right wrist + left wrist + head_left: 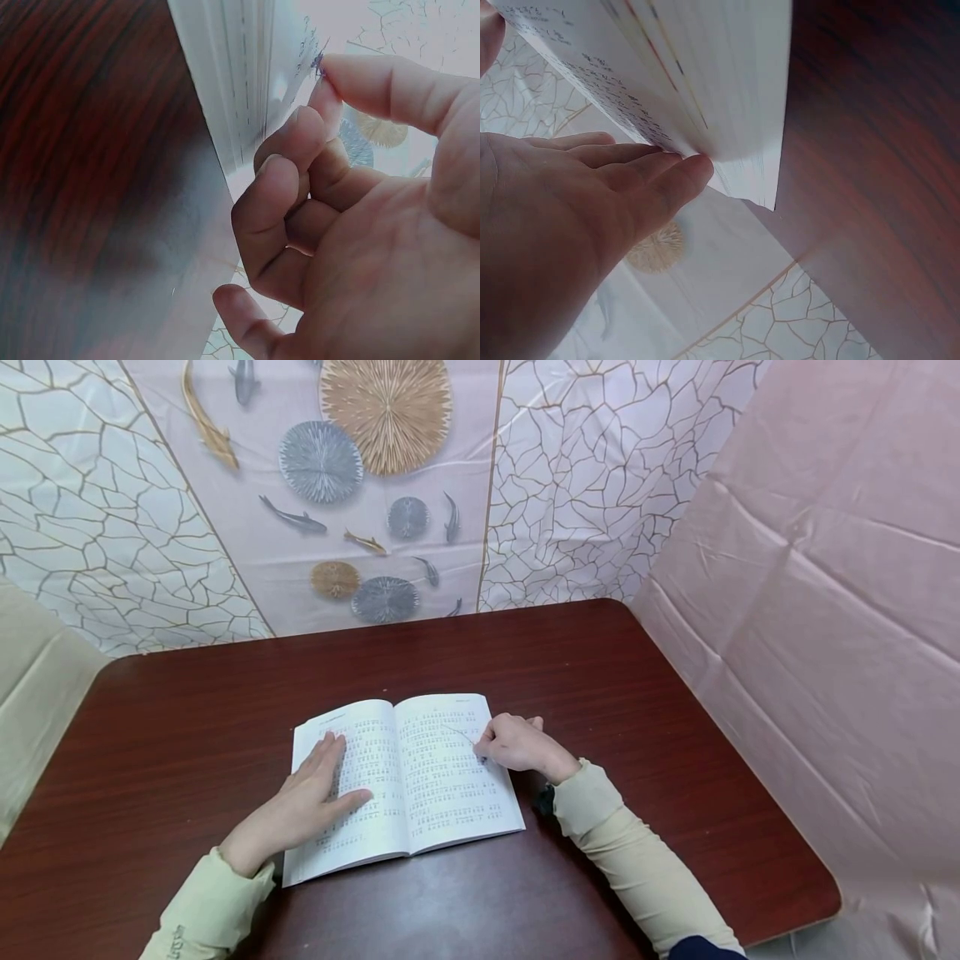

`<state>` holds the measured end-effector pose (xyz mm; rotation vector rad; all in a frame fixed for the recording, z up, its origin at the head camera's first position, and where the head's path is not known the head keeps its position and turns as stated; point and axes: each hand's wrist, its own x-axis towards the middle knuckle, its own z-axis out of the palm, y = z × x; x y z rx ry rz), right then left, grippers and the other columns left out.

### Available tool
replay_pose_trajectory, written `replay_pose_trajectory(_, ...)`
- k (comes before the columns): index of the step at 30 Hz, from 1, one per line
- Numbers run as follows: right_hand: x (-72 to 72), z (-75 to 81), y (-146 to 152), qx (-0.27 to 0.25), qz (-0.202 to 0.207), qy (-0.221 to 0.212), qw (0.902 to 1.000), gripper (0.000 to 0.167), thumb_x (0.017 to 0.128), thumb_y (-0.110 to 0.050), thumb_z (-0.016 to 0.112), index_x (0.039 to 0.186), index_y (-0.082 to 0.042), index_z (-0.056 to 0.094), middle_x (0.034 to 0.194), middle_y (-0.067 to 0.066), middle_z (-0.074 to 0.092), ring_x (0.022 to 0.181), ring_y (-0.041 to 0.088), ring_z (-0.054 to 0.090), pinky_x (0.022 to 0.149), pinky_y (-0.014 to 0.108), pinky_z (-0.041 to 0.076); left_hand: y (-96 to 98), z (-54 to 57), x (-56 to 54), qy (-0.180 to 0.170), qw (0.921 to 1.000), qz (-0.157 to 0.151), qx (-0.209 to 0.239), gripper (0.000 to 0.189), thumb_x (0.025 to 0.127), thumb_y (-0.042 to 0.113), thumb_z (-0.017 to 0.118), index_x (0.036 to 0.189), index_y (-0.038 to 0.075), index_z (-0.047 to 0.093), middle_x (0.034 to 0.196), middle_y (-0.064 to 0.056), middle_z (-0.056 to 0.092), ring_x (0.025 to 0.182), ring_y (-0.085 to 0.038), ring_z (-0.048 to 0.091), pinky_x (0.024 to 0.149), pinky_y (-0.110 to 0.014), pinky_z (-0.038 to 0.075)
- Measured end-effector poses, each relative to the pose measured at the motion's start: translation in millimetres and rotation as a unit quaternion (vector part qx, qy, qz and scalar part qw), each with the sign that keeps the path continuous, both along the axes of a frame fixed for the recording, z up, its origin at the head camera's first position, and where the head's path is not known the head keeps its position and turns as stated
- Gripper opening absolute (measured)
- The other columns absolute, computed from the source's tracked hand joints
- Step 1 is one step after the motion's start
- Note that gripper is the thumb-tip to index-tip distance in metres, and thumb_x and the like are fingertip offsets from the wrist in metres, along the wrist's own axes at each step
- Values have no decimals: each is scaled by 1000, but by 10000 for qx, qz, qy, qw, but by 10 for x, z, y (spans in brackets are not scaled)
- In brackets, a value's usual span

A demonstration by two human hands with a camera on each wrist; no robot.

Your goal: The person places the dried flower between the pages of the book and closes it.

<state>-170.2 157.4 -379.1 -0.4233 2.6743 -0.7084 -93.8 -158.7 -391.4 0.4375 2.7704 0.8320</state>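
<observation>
An open book (442, 814) with printed pages lies on the dark wooden table. Spread across its left page is my left hand (303, 802), fingers straight and thumb out toward the middle fold. In the left wrist view the fingertips (697, 169) rest against the paper. Over the outer side of the right page, my right hand (517, 743) pinches a thin, thread-like strip (459, 733) between thumb and index finger. A small dark purple tuft (319, 66) shows at that pinch in the right wrist view. The other fingers are curled; what the strip is I cannot tell.
The reddish-brown table (600, 668) reaches round the book on all sides. Behind it hangs a patterned cloth (570, 485) with fish and round motifs. A pale pink cloth (840, 610) borders the right side. Something dark (545, 799) sits at the right cuff.
</observation>
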Motion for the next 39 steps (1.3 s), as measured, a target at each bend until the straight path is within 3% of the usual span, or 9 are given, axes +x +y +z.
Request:
replay_pose_trajectory(15,-11,-10,3,1,-95,72,9999,20,89,-22,67,70,-16,71,61,-6,61,61,13,53,88,50,23,-26,24,-4,-55,9998,146,-92,97,93,57,55,151,-10,15,157,-31,8,144,-48,8,107,-69,16)
replay_pose_trajectory(19,-9,-6,7,68,-302,231,9993,15,90,-27,67,86,-13,67,72,-5,62,68,13,55,88,48,24,-69,36,-17,-275,9969,645,-353,101,93,64,46,149,-13,13,153,-39,6,140,-55,6,105,-71,12)
replay_pose_trajectory(22,-6,-6,16,224,-455,328,9982,23,91,-31,66,99,-9,63,86,-2,59,80,15,52,89,48,24,-104,36,-22,-462,9930,944,-540,103,93,67,41,147,-16,14,149,-43,10,137,-60,6,105,-72,10)
replay_pose_trajectory(28,-3,-8,25,477,-361,298,9978,39,94,-33,62,114,-1,65,102,8,59,89,20,47,88,49,20,-119,30,-23,-424,9929,959,-561,100,94,67,38,145,-18,21,147,-39,26,136,-60,14,104,-72,12)
replay_pose_trajectory(31,-2,-12,23,579,-154,391,9974,35,95,-29,57,104,3,68,96,10,60,84,22,48,86,50,19,-112,32,-22,-401,9930,988,-511,99,95,67,39,146,-17,21,148,-38,26,136,-59,15,104,-72,12)
replay_pose_trajectory(35,-3,-9,23,660,62,527,9964,31,96,-23,53,71,-4,56,72,7,51,70,23,45,82,49,19,-109,29,-29,-373,9934,985,-461,96,96,64,40,146,-16,22,148,-38,27,136,-59,16,104,-71,13)
replay_pose_trajectory(39,-24,-1,19,658,157,618,9958,33,96,-18,51,64,-10,50,67,5,47,65,22,44,83,50,20,-115,24,-58,-310,9942,940,-415,94,96,62,42,146,-16,24,147,-38,28,136,-59,17,105,-71,15)
